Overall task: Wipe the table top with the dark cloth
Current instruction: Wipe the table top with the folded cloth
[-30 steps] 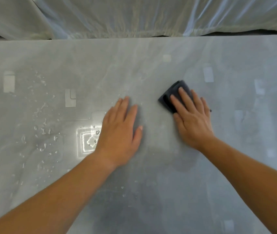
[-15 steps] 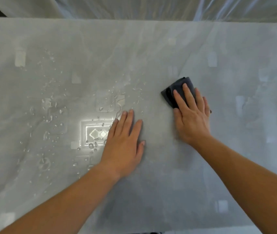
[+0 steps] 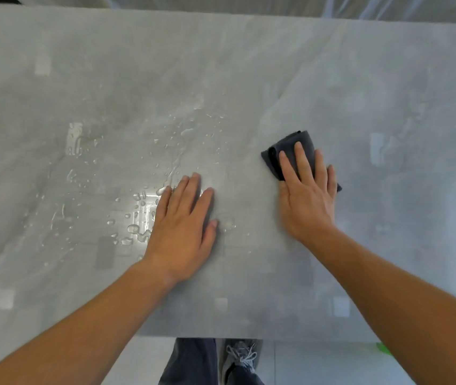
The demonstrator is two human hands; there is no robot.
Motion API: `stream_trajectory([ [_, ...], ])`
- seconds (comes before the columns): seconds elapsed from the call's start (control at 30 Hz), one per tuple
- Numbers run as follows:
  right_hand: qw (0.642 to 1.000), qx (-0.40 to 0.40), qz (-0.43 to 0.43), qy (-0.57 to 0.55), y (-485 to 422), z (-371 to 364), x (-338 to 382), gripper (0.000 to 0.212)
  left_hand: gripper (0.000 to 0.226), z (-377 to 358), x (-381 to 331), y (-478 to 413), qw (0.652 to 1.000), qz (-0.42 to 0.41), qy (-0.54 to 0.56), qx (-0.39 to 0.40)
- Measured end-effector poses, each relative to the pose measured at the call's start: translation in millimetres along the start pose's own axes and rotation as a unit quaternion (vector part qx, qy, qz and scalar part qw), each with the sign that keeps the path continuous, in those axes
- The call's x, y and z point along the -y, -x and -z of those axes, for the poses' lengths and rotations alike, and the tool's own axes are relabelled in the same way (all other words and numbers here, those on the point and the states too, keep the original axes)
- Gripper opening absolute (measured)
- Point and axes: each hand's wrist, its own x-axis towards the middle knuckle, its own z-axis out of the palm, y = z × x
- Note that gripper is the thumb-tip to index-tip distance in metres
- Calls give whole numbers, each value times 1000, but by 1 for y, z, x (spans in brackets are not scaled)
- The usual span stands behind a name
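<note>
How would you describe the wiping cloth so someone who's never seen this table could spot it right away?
Start with the wide pale grey table top. Go to its right half, where the right hand lies flat. Under its fingers is the dark cloth, a small folded charcoal wad, the only dark thing on the surface; the water droplets sit left, by the bare left hand.

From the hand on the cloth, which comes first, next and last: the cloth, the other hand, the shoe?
1. Dark cloth: right under the right hand.
2. Left hand: beside it, flat on the table among water drops.
3. Shoe: down on the floor, past the table's near edge.
</note>
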Motion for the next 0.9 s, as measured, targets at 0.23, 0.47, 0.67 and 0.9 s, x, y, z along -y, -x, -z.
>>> stream_trajectory([
  [0.23,967,44,243,55,118,-29,17,56,56,-17,-15,51,999,50,-16,11],
  [0.47,999,-6,37,-5,58,-15,8,56,59,-24,-18,94,997,60,-40,24],
  [0.67,978,18,205,35,172,-40,32,58,60,-32,-8,112,996,60,-58,34],
  [0.9,976,22,208,56,165,-37,-3,61,60,-45,2,116,997,53,-56,30],
])
